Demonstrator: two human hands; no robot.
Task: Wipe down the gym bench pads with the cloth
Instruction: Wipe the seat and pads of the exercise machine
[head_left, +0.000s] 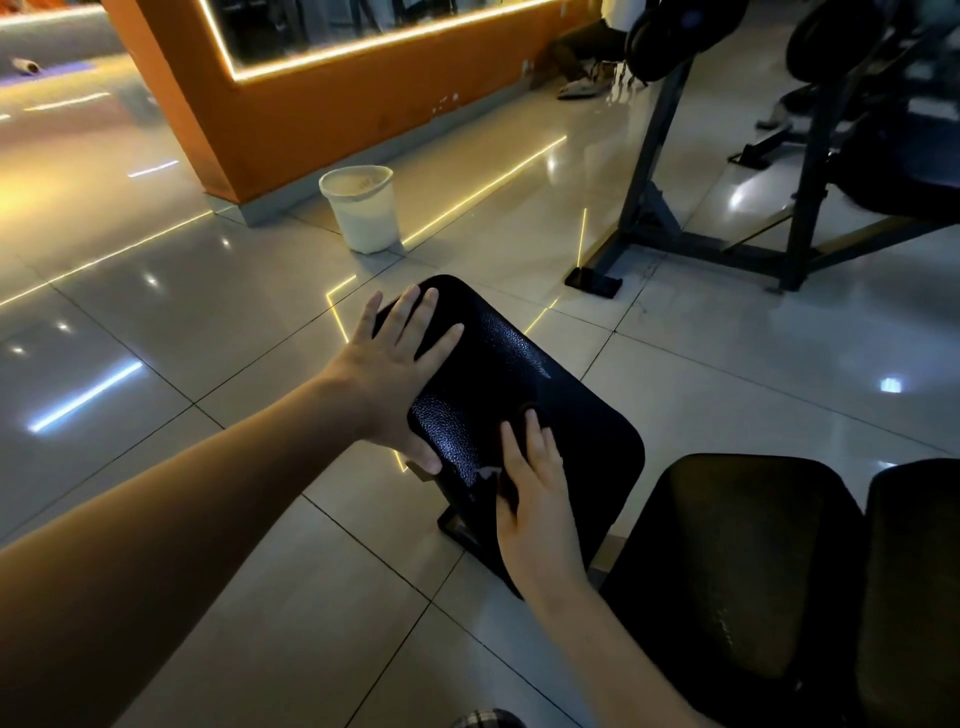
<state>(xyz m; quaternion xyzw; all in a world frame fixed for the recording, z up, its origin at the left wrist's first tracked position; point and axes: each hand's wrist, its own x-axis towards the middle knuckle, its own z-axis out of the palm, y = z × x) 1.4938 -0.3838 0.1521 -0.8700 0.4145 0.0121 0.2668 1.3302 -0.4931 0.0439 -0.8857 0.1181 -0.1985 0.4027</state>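
In the head view, the left hand lies flat at frame centre, grip open, steadying the black bench pad. Just below, the right hand, fingers straight and grip open too, presses what seems a dark cloth onto it. Wiping looks under way; next, sweep across, then on to the neighbouring pad at lower right.

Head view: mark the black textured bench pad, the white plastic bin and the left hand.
black textured bench pad (519, 369): head view, bare top surface.
white plastic bin (363, 223): head view, outer side wall.
left hand (387, 369): head view, back of the hand.
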